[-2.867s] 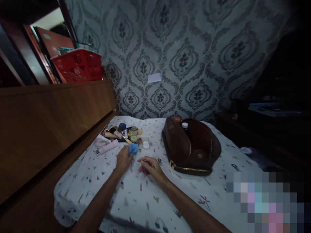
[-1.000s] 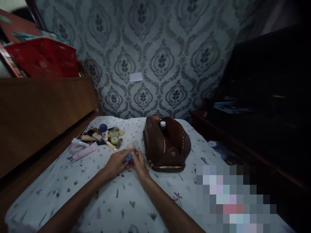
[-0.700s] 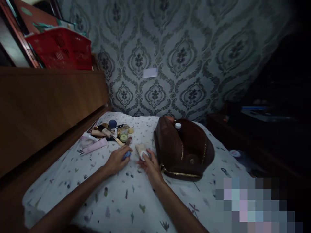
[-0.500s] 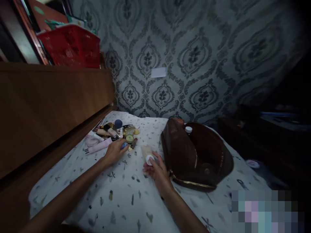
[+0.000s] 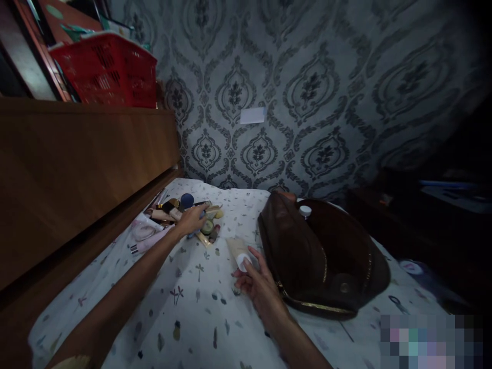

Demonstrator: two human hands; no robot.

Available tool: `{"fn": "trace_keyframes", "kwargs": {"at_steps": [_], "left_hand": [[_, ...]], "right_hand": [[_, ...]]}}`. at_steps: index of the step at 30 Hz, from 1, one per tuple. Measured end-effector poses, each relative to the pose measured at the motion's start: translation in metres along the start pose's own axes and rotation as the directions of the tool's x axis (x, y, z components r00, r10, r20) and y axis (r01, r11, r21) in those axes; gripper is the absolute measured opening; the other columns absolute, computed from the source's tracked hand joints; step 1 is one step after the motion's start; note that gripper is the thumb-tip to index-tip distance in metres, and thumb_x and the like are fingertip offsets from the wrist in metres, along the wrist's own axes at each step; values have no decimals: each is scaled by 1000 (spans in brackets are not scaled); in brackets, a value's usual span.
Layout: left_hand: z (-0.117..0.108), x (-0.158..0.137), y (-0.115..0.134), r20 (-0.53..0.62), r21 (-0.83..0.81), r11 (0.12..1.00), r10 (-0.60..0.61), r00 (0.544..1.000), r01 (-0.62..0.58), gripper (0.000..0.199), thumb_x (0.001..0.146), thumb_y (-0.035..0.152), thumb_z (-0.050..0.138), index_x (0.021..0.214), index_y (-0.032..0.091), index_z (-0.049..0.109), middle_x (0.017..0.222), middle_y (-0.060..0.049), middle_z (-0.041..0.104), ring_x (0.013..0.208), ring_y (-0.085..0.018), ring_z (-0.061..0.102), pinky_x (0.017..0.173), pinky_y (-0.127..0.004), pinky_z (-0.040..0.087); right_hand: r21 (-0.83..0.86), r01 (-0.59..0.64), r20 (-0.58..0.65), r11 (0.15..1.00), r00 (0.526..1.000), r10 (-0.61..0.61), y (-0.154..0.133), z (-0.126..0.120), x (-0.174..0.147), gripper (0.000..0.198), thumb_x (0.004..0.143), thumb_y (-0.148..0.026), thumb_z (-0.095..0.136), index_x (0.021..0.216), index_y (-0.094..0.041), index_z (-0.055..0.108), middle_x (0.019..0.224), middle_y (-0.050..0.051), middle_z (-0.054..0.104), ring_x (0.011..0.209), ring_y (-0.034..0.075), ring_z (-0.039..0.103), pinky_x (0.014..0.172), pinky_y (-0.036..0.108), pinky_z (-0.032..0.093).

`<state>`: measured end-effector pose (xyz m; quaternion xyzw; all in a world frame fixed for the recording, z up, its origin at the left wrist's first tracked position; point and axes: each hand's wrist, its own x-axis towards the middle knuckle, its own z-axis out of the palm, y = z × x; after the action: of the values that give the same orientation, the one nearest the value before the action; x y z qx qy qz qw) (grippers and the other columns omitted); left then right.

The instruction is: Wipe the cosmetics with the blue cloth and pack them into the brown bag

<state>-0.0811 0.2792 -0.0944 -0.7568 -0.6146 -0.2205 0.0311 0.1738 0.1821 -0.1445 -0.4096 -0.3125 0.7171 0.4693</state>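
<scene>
Brown leather-look bag (image 5: 326, 256), gold-trimmed, lying open on the bed beside the right hand; a white-capped bottle (image 5: 305, 210) stands in its mouth. Head view, dim light. White printed bedsheet (image 5: 200, 307) covers the bed. Right hand (image 5: 255, 279): fingers curled about the white cap end of a pale tube (image 5: 238, 252), which lies on the sheet just left of the bag; the hand grips the tube. Left hand (image 5: 192, 220): arm stretched forward, fingers closed on a small blue item (image 5: 192, 234) at the near edge of a heap of cosmetics (image 5: 180, 215); most of that item is hidden under the hand. Heap includes a round blue lid (image 5: 187, 200), a round green pot (image 5: 207, 226), a dark lipstick (image 5: 214, 233) and a pink tube (image 5: 148, 243) at its left. Wooden headboard (image 5: 77, 174) runs along the left side of the bed, a red plastic basket (image 5: 107, 69) on top of it. Patterned grey wallpaper (image 5: 307, 102) behind, bearing a small white card (image 5: 252, 115).
</scene>
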Motion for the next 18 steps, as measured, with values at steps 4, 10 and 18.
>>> {"fn": "trace_keyframes", "kwargs": {"at_steps": [4, 10, 18], "left_hand": [[9, -26, 25, 27, -49, 984, 173, 985, -171, 45, 84, 8, 49, 123, 22, 65, 133, -5, 64, 128, -24, 53, 108, -42, 45], [8, -69, 45, 0, -93, 955, 283, 959, -281, 37, 93, 14, 43, 120, 22, 67, 129, -7, 66, 127, -23, 54, 107, -44, 47], [3, -107, 57, -85, -218, 937, 259, 962, -272, 37, 90, 11, 41, 110, 23, 70, 118, -7, 72, 120, -21, 60, 107, -44, 47]], "right_hand": [[8, 2, -24, 1000, 1000, -2, -1, -2, 1, 97, 63, -55, 82, 143, -24, 38, 60, -2, 64, 46, 15, 59, 43, 20, 39], [57, 26, -30, 998, 999, -24, 3, -2, 4, 92, 61, -49, 85, 138, -21, 43, 65, 0, 67, 56, 18, 66, 51, 24, 48], [68, 90, -51, 994, 995, -86, 9, 0, 1, 96, 59, -50, 84, 139, -19, 42, 73, 0, 68, 64, 19, 69, 55, 25, 50]]}}
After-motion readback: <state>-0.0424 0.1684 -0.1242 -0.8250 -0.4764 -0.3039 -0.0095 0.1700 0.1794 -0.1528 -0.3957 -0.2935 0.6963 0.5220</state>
